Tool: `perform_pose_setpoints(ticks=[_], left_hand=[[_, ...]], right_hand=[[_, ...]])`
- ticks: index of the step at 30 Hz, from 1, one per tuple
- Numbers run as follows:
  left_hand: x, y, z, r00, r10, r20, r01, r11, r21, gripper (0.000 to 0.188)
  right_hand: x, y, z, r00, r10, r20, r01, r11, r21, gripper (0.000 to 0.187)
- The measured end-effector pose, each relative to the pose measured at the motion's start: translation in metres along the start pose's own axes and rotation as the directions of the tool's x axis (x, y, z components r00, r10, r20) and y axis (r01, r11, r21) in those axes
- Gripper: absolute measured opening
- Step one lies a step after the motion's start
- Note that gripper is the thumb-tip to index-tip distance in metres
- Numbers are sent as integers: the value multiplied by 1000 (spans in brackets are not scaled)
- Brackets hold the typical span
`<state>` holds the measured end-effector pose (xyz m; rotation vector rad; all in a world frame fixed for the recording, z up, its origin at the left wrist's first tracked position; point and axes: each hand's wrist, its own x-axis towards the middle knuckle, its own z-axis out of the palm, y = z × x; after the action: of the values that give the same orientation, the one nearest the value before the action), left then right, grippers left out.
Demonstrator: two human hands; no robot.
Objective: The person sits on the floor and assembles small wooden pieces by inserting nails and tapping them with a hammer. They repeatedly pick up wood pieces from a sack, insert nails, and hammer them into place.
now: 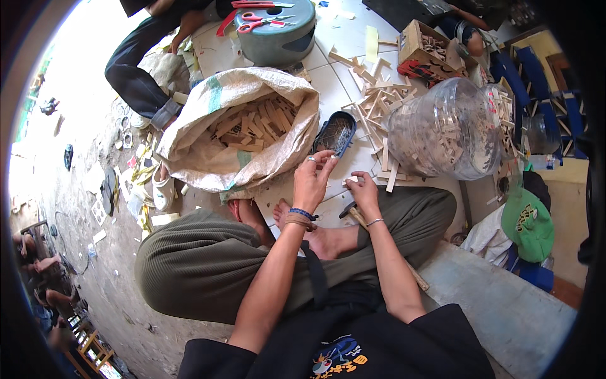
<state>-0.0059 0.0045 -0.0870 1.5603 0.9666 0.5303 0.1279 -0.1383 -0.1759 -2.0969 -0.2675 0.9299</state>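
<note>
My left hand [314, 180], with a ring and wrist bands, is closed in a pinch just in front of a dark blue tray [351, 140] of thin nail-like pieces. Something small and pale shows at its fingertips, too small to name. A little to the right, my right hand [363, 191] also pinches, with a tiny pale bit at its fingertips. The two hands are apart. Below the right hand a hammer [357, 216] lies across my leg, its handle partly hidden under my forearm.
An open woven sack [189, 142] of wood pieces stands left. Right are loose wood strips [379, 101], a large clear plastic jar [435, 129] and a wooden box [420, 47]. Scissors [259, 22] lie on a green stool [278, 47]. Another person's leg [136, 76] is far left; a green cap [529, 224] lies right.
</note>
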Motion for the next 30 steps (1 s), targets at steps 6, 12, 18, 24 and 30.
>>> perform_pose_setpoints(ticks=[6, 12, 18, 24, 30], left_hand=[[-11, -9, 3, 978, 187, 90, -201, 960, 196, 33], [-17, -10, 19, 933, 334, 131, -354, 916, 189, 29], [-20, -12, 24, 912, 380, 158, -403, 901, 159, 28], [-17, -15, 23, 920, 358, 161, -380, 914, 142, 28], [-18, -19, 22, 919, 371, 134, -388, 910, 147, 28]], right_hand=[[-22, -28, -26, 992, 69, 110, -101, 941, 324, 38], [-44, -63, -53, 992, -8, 124, -59, 849, 526, 42], [-54, -76, -61, 987, -84, 139, -6, 835, 550, 43], [-54, -79, -52, 987, -116, 114, 60, 911, 409, 43], [-51, -82, -44, 985, -131, 114, 71, 903, 424, 44]])
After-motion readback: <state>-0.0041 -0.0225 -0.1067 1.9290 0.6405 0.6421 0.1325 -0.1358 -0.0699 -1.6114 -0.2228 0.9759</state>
